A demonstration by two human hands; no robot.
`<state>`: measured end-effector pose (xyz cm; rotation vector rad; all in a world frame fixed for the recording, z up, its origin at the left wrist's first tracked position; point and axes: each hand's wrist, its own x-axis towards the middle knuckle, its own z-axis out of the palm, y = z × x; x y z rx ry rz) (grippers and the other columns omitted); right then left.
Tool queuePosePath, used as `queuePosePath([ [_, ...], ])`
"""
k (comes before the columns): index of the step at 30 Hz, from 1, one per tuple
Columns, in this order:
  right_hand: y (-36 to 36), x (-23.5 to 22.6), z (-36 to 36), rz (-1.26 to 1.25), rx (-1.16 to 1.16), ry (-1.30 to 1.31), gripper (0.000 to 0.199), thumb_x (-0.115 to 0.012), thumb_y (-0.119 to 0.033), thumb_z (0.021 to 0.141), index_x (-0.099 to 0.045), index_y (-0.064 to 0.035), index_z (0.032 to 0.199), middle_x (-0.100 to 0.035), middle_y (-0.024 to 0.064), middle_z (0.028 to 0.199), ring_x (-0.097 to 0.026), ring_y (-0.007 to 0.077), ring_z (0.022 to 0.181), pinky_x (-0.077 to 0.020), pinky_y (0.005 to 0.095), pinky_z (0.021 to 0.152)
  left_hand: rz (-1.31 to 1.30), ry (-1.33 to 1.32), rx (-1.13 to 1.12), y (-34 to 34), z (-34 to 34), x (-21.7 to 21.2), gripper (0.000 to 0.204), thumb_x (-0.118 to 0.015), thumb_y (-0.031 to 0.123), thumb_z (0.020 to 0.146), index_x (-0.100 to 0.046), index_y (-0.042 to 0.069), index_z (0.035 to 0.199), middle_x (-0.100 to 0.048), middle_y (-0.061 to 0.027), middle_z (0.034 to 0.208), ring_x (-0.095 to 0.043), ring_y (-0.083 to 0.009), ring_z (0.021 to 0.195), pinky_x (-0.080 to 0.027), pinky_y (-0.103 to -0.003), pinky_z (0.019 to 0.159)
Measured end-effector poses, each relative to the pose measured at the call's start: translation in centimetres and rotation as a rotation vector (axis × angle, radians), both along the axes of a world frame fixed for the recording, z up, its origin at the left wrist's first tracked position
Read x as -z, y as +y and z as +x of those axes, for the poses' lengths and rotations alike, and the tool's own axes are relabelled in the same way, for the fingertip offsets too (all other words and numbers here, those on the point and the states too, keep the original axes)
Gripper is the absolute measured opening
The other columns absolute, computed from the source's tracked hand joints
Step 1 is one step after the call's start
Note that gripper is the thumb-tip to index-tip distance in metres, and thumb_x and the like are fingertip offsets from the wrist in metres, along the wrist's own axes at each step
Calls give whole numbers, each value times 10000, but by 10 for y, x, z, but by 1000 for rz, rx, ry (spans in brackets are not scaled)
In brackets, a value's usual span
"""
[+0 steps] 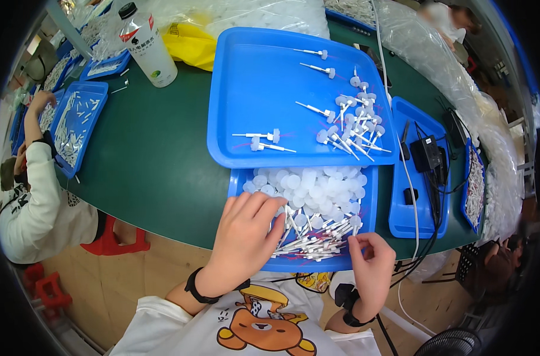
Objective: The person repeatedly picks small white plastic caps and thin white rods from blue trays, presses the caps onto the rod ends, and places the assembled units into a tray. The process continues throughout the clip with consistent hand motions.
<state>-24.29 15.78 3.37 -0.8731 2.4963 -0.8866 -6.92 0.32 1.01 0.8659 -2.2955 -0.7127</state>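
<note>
My left hand (246, 231) is over the left side of the lower blue tray (372, 196), its fingers reaching toward a heap of translucent white plastic discs (308, 187). Its thumb is apart from the fingers, and I see nothing held; some fingertips are hidden. At the tray's right edge, my right hand (372, 258) pinches a thin white stick part with a disc (355, 221) at its upper end. Between the hands lies a pile of thin white stick parts (317, 240) with pinkish wires, in front of the discs.
An upper blue tray (264, 89), overlapping the lower one, holds several sticks fitted with discs (350, 127). A bottle (148, 47) stands at the back left. A blue tray (400, 219) with black cables is on the right. Another person's arm (41, 160) is at the left.
</note>
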Motion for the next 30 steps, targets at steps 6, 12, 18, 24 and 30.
queuePosePath([
  [6, 12, -6, 4, -378, 69, -341, 96, -689, 19, 924, -629, 71, 979, -686, 96, 871, -685, 150, 781, -549, 265, 724, 6, 5, -83, 6, -24, 9, 254, -801, 97, 780, -670, 86, 997, -629, -38, 912, -580, -249, 858, -407, -380, 765],
  [12, -2, -3, 25, -713, -84, -445, 141, -570, 77, 969, -534, 46, 1101, -669, 215, 1101, -698, 286, 1024, -574, 390, 932, -59, -47, -130, 8, -29, 13, 270, -830, 99, 744, -643, 100, 938, -606, -34, 909, -569, -260, 865, -408, -382, 766],
  [18, -17, 7, 33, -782, -210, -517, 169, -492, 91, 993, -472, 46, 1155, -659, 278, 1135, -687, 346, 1086, -559, 451, 992, -45, 2, -110, 8, -23, 14, 265, -826, 78, 736, -648, 102, 931, -609, -37, 926, -575, -260, 868, -422, -375, 777],
  [24, -27, 10, 36, -823, -236, -552, 171, -448, 91, 1006, -449, 55, 1173, -655, 293, 1129, -687, 376, 1086, -576, 483, 983, -34, 41, -118, 7, -26, 15, 287, -812, 55, 739, -678, 93, 989, -618, -43, 940, -595, -260, 869, -438, -375, 761],
  [30, -30, 13, 38, -845, -223, -554, 168, -432, 89, 1012, -436, 58, 1177, -655, 297, 1114, -697, 385, 1064, -598, 474, 951, -27, 66, -118, 8, -24, 18, 329, -804, 39, 744, -699, 92, 1052, -613, -53, 950, -600, -271, 871, -461, -374, 758],
])
